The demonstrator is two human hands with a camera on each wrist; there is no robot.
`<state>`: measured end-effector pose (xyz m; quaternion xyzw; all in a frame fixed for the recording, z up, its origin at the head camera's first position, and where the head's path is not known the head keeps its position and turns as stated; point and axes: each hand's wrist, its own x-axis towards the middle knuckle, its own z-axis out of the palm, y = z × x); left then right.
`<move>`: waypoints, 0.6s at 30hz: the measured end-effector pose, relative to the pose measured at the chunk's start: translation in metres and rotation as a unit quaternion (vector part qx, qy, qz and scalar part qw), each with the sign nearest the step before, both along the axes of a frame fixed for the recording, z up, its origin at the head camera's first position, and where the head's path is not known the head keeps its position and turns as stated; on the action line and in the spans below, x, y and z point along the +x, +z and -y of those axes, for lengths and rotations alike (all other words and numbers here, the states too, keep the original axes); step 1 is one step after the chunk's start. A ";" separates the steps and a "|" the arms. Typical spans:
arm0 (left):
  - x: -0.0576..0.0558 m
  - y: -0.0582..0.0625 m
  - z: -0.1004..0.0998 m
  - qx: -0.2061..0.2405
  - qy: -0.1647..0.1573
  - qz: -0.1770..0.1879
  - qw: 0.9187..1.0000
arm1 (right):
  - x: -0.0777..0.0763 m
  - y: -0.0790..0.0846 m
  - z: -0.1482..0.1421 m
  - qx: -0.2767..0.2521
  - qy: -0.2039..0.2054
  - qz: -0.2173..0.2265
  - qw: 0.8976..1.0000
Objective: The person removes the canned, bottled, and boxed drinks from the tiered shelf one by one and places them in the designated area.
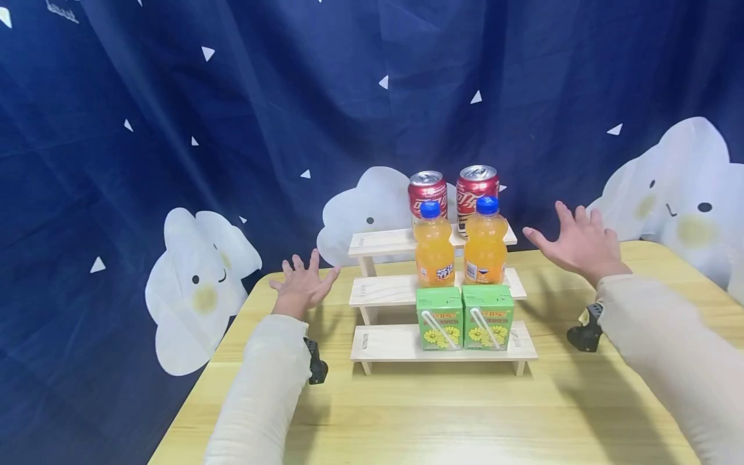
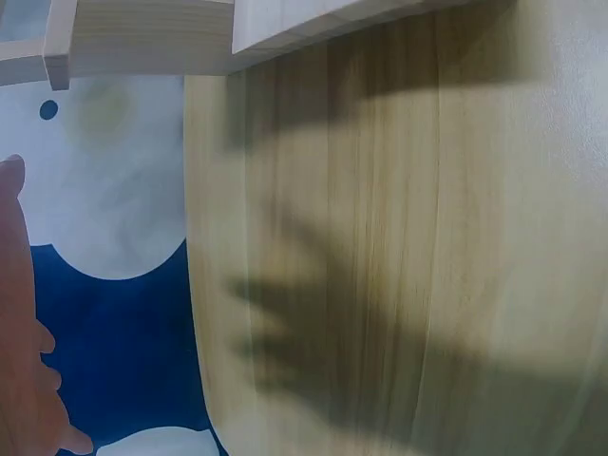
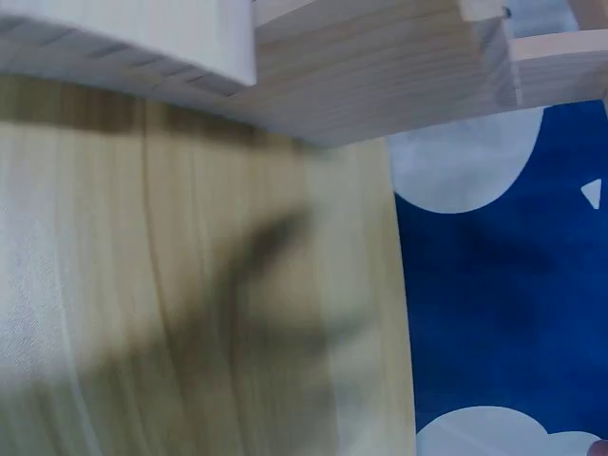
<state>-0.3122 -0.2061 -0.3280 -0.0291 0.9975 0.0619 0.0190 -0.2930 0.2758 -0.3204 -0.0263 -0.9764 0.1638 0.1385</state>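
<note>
A pale wooden shelf [image 1: 383,342] of three steps stands on the table [image 1: 453,413], its lowest step near and its highest step far, with six drinks gathered toward its right side. On the near step two green boxes [image 1: 487,318] stand upright side by side, a white straw [image 1: 433,329] slanting across the front of each. On the middle step two upright bottles [image 1: 434,255] of orange drink with blue caps [image 1: 487,205] stand slightly apart, directly behind the boxes. On the far step two red cans [image 1: 427,190] stand upright behind the bottles, which hide part of them. The left hand [image 1: 305,284] is to the left of the shelf, apart from it, its fingers spread and holding nothing. The right hand [image 1: 578,245] is raised to the right of the shelf, level with the far step and apart from it, its fingers spread, thumb toward the cans, also holding nothing. The left wrist view shows part of the left hand at its edge and a hand's shadow [image 2: 313,332] on the table; in the right wrist view only a bit of finger shows in a corner. Both arms wear pale sleeves [image 1: 261,387], with a small black device [image 1: 586,329] at each wrist. Beyond the table hangs a blue curtain [image 1: 290,97] with white triangles and smiling clouds [image 1: 194,284].
</note>
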 end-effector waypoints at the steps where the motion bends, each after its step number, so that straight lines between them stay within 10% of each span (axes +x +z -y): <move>1: 0.000 0.000 0.000 0.000 -0.001 -0.001 1.000 | 0.000 0.002 -0.001 -0.003 -0.001 -0.003 1.000; 18: 0.014 -0.006 -0.003 0.162 -0.032 -0.018 0.986 | 0.001 0.024 0.012 -0.120 0.004 -0.007 0.993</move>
